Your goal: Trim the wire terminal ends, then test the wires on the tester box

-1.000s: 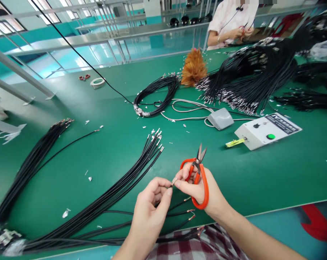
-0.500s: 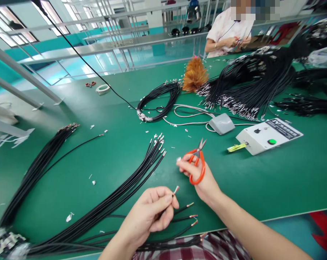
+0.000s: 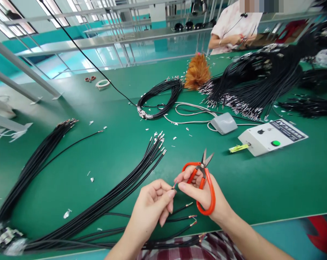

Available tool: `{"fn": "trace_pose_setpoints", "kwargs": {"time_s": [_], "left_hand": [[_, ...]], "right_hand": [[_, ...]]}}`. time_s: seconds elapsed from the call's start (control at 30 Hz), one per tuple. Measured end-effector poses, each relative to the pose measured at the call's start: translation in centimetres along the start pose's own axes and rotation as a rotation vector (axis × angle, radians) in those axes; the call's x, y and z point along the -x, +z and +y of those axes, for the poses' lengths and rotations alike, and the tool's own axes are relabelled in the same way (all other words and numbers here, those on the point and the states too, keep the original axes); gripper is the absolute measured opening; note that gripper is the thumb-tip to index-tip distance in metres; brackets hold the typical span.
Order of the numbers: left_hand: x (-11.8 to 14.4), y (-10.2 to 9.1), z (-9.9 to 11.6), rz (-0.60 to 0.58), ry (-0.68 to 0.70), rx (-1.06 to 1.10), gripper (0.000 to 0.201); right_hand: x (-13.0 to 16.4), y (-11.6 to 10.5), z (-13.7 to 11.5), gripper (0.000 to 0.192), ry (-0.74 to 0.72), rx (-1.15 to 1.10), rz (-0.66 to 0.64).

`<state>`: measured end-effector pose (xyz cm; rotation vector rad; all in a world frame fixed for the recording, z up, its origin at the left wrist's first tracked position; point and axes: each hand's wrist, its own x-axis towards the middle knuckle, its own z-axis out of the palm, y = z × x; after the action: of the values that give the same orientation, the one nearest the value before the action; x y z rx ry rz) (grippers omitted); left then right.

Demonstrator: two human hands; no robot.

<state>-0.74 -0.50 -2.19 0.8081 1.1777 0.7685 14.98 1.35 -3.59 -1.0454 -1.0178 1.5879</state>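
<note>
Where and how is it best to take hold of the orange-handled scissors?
Probably by the orange handles, coming from the near side: they form wide loops there, while the blades point away, slightly open. The right hand has the scissors by these handles.

Pretty bright: light glows through dark-framed glass windows (image 3: pixel 56 13) beyond the long green tabletop (image 3: pixel 125 133), glare streaks the glossy teal floor (image 3: pixel 145 46) behind it, its far-right end looks soft.

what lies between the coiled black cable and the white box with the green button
The head view shows a grey block and loops of grey cord between them.
</note>
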Motion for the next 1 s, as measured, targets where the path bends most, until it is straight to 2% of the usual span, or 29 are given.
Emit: {"fn": "trace_pose_setpoints", "kwargs": {"time_s": [0.27,0.5,0.6,0.7,0.77,0.87,1.0], "left_hand": [[0.2,-0.1,-0.4,-0.019,0.000,0.003,0.027],[0.6,0.4,-0.4,0.036,0.101,0.002,0.030],[1.0,0.5,-0.5,0.070,0.179,-0.119,0.040],[1.2,0.6,-0.9,0.126,0.246,-0.335,0.034],[1.2,0.6,-1.1,0.161,0.264,-0.400,0.032],[1.1,0.6,-1.1,0.145,0.239,-0.297,0.033],[1.1,0.3,-0.2,0.104,0.152,-0.065,0.043]], "right_hand": [[-0.3,0.9,-0.3,0.023,0.049,-0.002,0.053],[0.0,1.3,0.3,0.020,0.006,0.085,0.106],[0.4,1.5,0.6,0.016,-0.049,0.182,0.115],[0.8,1.7,0.8,0.012,-0.109,0.287,0.134],[1.0,1.8,0.9,0.011,-0.149,0.328,0.134],[0.9,1.6,0.7,0.009,-0.188,0.360,0.111],[0.5,0.3,-0.2,0.013,-0.117,0.499,0.042]]}}
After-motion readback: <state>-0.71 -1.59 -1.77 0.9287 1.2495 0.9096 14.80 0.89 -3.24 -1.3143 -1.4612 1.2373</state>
